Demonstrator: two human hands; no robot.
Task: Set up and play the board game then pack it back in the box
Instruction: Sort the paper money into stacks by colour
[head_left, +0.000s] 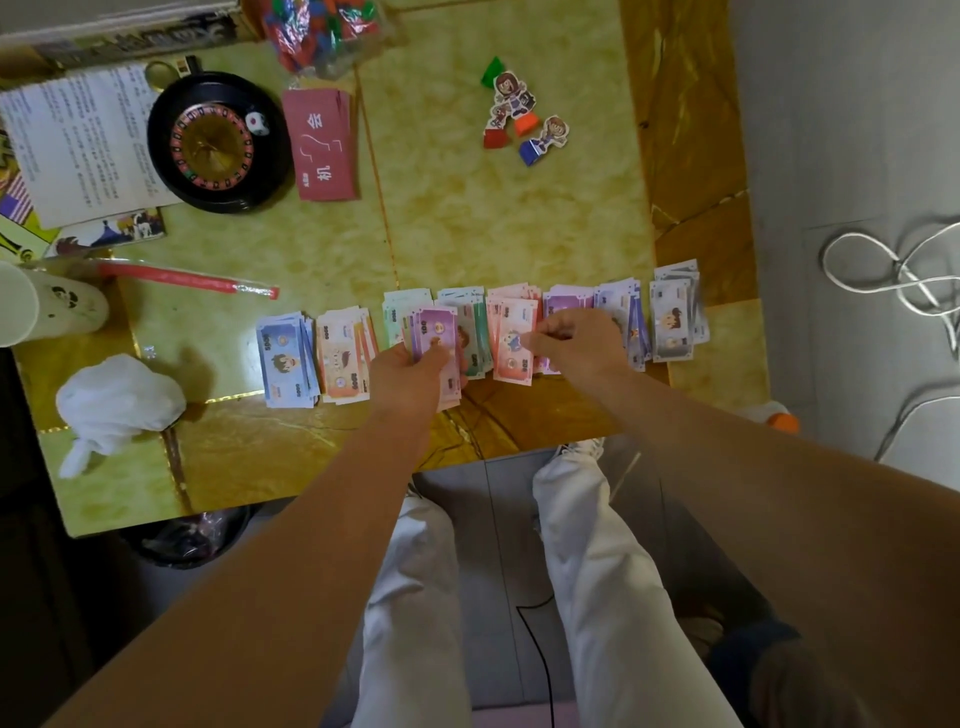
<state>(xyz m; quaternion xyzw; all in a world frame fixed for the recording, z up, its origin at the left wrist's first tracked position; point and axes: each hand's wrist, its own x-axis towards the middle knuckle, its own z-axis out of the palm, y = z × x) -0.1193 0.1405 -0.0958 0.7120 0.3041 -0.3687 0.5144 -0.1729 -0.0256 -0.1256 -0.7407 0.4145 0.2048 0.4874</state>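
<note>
Several piles of play money lie in a row near the table's front edge, from a blue pile (287, 358) on the left to a grey pile (673, 322) on the right. My left hand (410, 379) grips a stack of purple 100 notes (435, 332), thumb on top. My right hand (576, 343) pinches the edge of a note on the pink pile (514, 343). Farther back stand a black roulette wheel (214, 143), a red card deck (323, 145) and several cardboard character pawns (524, 119).
A sheet of rules (78, 140) and the game box (130, 36) sit at the back left, and a bag of coloured plastic pieces (322, 31) lies behind the deck. A white cup (47, 306), a red packet (192, 280) and a crumpled white bag (117, 400) occupy the left. White cables (898, 280) lie on the floor to the right.
</note>
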